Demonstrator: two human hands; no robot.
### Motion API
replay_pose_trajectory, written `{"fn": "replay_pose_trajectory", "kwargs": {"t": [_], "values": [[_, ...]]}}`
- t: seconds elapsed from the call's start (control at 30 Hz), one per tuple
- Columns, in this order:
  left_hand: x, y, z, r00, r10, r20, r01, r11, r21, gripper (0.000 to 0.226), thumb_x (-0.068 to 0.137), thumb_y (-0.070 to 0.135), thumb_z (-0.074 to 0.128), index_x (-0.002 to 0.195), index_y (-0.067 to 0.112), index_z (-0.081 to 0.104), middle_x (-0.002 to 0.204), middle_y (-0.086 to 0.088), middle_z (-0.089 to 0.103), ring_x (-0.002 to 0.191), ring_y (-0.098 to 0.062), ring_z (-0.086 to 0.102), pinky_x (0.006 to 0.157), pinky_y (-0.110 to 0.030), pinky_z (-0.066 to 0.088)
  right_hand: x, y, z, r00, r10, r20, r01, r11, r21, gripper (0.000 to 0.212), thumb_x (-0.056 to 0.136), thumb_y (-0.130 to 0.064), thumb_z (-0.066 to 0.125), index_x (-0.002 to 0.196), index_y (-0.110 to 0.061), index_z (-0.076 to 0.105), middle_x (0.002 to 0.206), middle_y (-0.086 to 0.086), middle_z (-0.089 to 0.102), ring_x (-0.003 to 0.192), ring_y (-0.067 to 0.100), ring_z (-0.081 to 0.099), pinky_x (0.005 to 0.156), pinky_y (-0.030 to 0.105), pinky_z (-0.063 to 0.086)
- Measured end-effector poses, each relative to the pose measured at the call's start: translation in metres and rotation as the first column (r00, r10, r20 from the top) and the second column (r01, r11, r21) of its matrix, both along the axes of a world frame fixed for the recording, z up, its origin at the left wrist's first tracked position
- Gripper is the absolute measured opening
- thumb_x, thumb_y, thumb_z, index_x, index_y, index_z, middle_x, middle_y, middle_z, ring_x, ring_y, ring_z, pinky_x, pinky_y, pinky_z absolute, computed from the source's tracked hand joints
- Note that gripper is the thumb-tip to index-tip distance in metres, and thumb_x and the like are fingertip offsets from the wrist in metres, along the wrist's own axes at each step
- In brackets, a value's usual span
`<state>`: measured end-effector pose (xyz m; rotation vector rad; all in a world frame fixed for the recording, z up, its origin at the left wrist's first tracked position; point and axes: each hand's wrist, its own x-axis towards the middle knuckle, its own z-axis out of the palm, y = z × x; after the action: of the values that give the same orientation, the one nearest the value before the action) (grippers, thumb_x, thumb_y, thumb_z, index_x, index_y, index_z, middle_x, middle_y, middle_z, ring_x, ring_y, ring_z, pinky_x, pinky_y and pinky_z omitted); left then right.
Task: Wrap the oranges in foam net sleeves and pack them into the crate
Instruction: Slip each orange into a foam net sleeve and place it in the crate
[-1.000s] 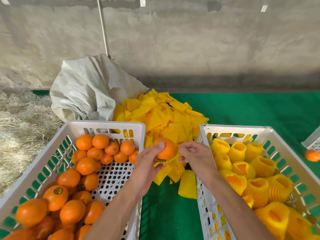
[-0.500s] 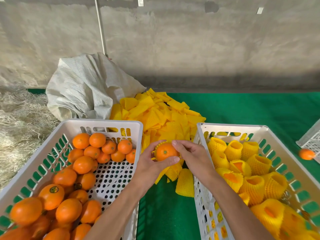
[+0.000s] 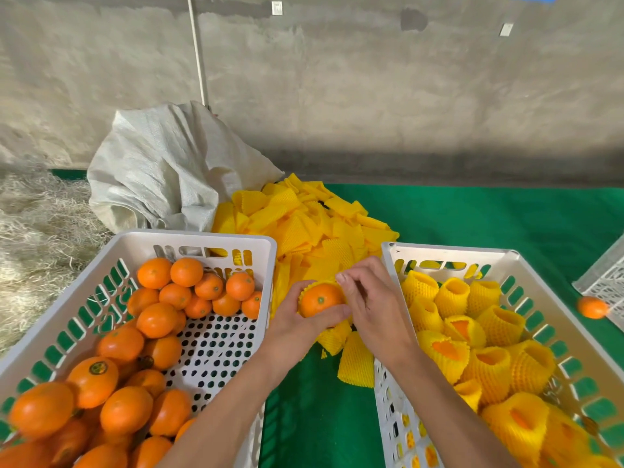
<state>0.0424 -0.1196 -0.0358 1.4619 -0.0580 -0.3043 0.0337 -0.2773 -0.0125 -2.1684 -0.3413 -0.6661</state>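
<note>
- White crates: two full, a third's corner at right.
- Hands: two.
- Woven sack: one.
- Stray orange on the mat: one.
- Loose sleeves: a pile, uncountable.

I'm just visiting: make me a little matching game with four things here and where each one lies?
Things:
1. bare loose oranges
2. oranges wrapped in yellow foam net
3. crumpled white woven sack
4. single stray orange

Places:
A. on the green mat at far right
B. in the left white plastic crate
C. behind the left crate
D. in the right white plastic crate

Pairs: 1-B, 2-D, 3-C, 4-A
</note>
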Motion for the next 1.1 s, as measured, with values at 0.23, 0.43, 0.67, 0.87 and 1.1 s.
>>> {"fn": "replay_pose_trajectory", "kwargs": {"t": [0.23, 0.43, 0.67, 0.87, 1.1], "values": [[0.0, -0.002, 0.002, 0.989, 0.149, 0.008, -0.148, 0.988, -0.042, 0.083, 0.057, 0.051, 0.098, 0.126, 0.024, 0.061, 0.094, 0.01, 0.076, 0.08, -0.008, 0.071, 0.066, -0.022, 0.054, 0.001, 0.003, -0.005, 0.947, 0.134, -0.293, -0.049, 0.959, 0.279, 0.031, 0.092, -0.052, 0.066, 0.116, -0.032, 0.069, 0.112, -0.015, 0.065, 0.108, 0.007, 0.064, 0.089, 0.027, 0.056], [-0.001, 0.002, 0.003, 1.0, 0.03, -0.01, -0.031, 0.986, -0.163, 0.079, 0.059, 0.034, 0.09, 0.13, 0.01, 0.063, 0.12, -0.015, 0.071, 0.106, -0.03, 0.068, 0.088, -0.041, 0.054, 0.004, -0.005, -0.006, 0.927, 0.147, -0.346, -0.022, 0.94, 0.341, 0.036, 0.095, -0.045, 0.06, 0.125, -0.027, 0.071, 0.121, -0.009, 0.07, 0.115, 0.008, 0.064, 0.096, 0.039, 0.056], [-0.001, 0.001, 0.005, 0.996, 0.084, -0.026, -0.086, 0.99, -0.108, 0.085, 0.054, 0.049, 0.092, 0.124, 0.012, 0.062, 0.118, -0.009, 0.073, 0.106, -0.027, 0.07, 0.085, -0.041, 0.056, 0.009, -0.019, -0.014, 0.866, 0.181, -0.467, -0.095, 0.975, 0.201, 0.034, 0.1, -0.021, 0.064, 0.131, -0.035, 0.063, 0.122, -0.005, 0.068, 0.113, 0.014, 0.064, 0.095, 0.043, 0.057], [-0.002, 0.0, 0.006, 0.987, 0.157, -0.01, -0.157, 0.988, 0.006, 0.085, 0.05, 0.064, 0.088, 0.112, 0.012, 0.061, 0.098, 0.001, 0.076, 0.088, -0.015, 0.071, 0.074, -0.034, 0.056, 0.007, -0.019, -0.008, 0.916, 0.014, -0.4, 0.051, 0.987, 0.151, 0.013, 0.095, -0.017, 0.068, 0.104, -0.02, 0.075, 0.085, 0.002, 0.07, 0.075, 0.018, 0.065, 0.067, 0.037, 0.052], [-0.002, -0.005, -0.004, 0.95, 0.256, 0.178, -0.295, 0.924, 0.242, 0.075, 0.063, 0.075, 0.08, 0.113, 0.026, 0.053, 0.103, 0.004, 0.062, 0.087, -0.007, 0.063, 0.072, -0.02, 0.05, -0.005, -0.001, 0.001, 0.962, -0.081, -0.259, 0.151, 0.953, 0.263, 0.006, 0.08, -0.032, 0.072, 0.085, -0.027, 0.071, 0.059, -0.011, 0.064, 0.05, 0.001, 0.053, 0.046, 0.016, 0.041]]}}
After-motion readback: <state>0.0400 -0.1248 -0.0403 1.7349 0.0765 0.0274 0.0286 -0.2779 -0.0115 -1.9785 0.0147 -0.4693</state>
